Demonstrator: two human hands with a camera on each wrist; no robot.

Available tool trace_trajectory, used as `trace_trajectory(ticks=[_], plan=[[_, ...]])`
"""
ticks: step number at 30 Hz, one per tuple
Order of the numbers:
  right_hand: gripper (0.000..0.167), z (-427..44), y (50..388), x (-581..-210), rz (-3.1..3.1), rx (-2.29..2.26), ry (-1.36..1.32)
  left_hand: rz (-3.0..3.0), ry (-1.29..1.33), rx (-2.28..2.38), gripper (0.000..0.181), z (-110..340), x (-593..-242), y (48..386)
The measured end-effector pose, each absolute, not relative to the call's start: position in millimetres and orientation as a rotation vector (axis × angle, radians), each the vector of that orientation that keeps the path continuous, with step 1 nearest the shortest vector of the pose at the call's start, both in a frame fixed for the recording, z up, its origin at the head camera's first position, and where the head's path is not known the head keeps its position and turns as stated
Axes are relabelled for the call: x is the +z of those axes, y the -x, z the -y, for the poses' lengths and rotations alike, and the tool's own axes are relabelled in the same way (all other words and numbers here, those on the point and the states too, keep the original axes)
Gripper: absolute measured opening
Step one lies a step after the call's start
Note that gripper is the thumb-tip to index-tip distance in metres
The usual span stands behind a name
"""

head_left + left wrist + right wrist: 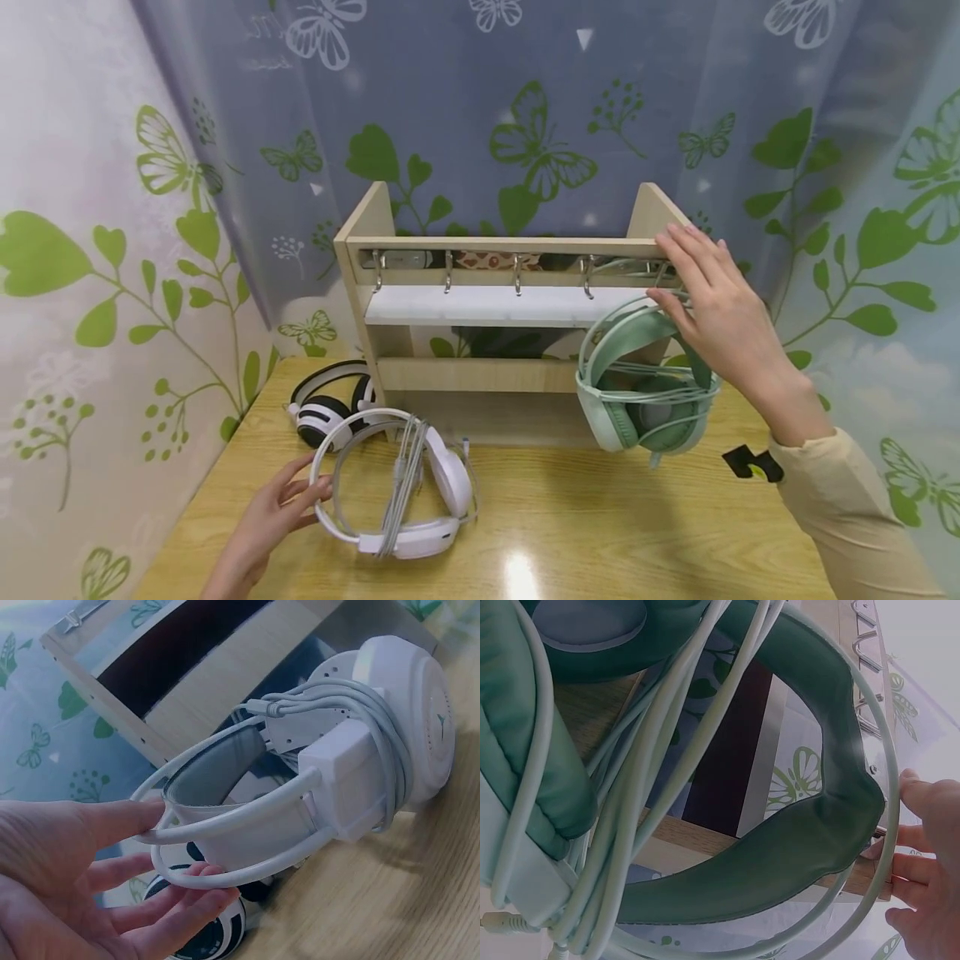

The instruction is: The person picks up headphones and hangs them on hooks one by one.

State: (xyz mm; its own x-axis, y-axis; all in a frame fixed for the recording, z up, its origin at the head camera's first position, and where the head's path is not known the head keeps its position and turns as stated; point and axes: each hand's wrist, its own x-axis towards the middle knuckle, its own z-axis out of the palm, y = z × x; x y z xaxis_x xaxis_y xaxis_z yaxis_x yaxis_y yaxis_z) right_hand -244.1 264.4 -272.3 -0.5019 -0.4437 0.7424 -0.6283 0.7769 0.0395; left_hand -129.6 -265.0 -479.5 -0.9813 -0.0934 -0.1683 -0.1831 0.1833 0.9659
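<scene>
Clearly, left hand holds white headphones, right hand above green headphones.

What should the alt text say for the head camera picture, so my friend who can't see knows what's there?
Someone's left grip holds white headphones over a wood-grain table, while the right grip touches a rack beside green headphones. Black-and-white headphones lie at the rack's left, before a butterfly-patterned backdrop.

White glare on the tabletop
</scene>
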Motion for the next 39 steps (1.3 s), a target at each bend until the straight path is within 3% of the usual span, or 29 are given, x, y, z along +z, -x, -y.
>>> trace_trajectory(ticks=[7,39], plan=[[0.067,-265,244,-272,2.186,0.309,-0.792,-2.368,0.215,1.946,0.066,262,-473,130],[0.064,-265,245,-273,2.195,0.316,-0.786,-2.55,0.117,1.996,0.046,204,-443,173]])
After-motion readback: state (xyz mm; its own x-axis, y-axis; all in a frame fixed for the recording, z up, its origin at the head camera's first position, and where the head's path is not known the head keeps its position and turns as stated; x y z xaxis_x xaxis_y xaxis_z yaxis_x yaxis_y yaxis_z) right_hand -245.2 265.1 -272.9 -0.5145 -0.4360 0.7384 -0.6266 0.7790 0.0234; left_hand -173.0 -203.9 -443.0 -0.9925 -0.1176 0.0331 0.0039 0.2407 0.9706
